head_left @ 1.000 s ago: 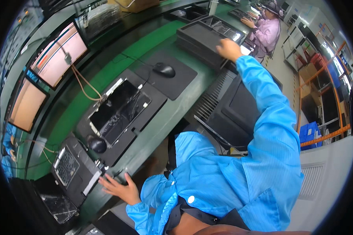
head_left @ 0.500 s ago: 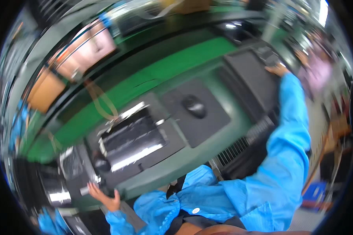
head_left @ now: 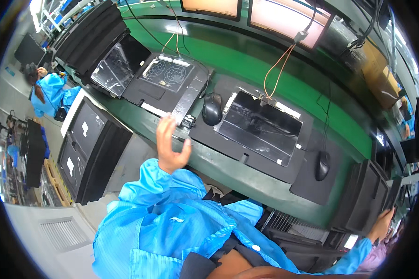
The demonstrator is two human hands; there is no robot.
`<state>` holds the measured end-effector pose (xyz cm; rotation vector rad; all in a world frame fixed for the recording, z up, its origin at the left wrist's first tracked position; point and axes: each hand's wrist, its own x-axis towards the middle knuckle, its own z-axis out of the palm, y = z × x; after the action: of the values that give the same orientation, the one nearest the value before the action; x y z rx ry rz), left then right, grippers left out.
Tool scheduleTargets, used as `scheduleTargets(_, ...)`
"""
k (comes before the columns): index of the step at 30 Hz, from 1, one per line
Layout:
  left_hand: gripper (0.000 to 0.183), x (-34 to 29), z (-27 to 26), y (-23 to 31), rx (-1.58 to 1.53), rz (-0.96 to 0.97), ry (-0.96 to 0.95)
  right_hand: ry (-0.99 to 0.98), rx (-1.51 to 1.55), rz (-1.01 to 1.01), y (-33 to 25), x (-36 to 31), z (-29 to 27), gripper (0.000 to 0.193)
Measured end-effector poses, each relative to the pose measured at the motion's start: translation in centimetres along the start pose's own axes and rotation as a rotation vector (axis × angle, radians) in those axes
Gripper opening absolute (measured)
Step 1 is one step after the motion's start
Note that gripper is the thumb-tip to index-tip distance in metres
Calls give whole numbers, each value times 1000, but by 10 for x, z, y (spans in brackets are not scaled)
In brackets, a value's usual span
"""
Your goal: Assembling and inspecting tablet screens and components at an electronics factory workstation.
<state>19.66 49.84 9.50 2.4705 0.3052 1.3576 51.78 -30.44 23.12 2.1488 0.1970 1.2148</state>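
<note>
My left hand (head_left: 170, 146) hovers at the bench's near edge, fingers spread, with nothing in it. Close to its fingertips are a small black box-shaped part (head_left: 188, 121) and a dark pad carrying a panel with circular patterns (head_left: 166, 73). A black computer mouse (head_left: 212, 109) rests to the right of that hand. Beyond the mouse, a glossy black display panel (head_left: 261, 128) lies on a dark mat, with a thin cable at its far edge. At far right, my right hand (head_left: 381, 225) has its fingers curled at a dark, slab-like object (head_left: 394, 191), whose kind is unclear.
Stacked black trays (head_left: 362, 195) stand at the bench's right end, more black foam trays (head_left: 91, 35) at its far left. A second mouse (head_left: 322, 166) sits on a mouse pad. Lit monitors (head_left: 284, 21) line the back. A co-worker in blue (head_left: 49, 93) is at left.
The view has swung left and sharpened, so the bench things appear farther right. My left hand is now raised by the bench edge; my right hand appears at the far right rim.
</note>
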Motion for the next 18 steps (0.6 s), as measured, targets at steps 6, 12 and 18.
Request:
scheduleTargets(6,117,30,23,91,-1009,-72,-638,23,883,22,-201,69,-246,36)
scheduleTargets(12,101,32,19,58,-1571,-512,-415,340,1553,-627,-446,160,-451,35)
scheduleTargets(18,29,27,-79,-53,-1386,-995,508,-231,1839,-334,-588,220,-447,28)
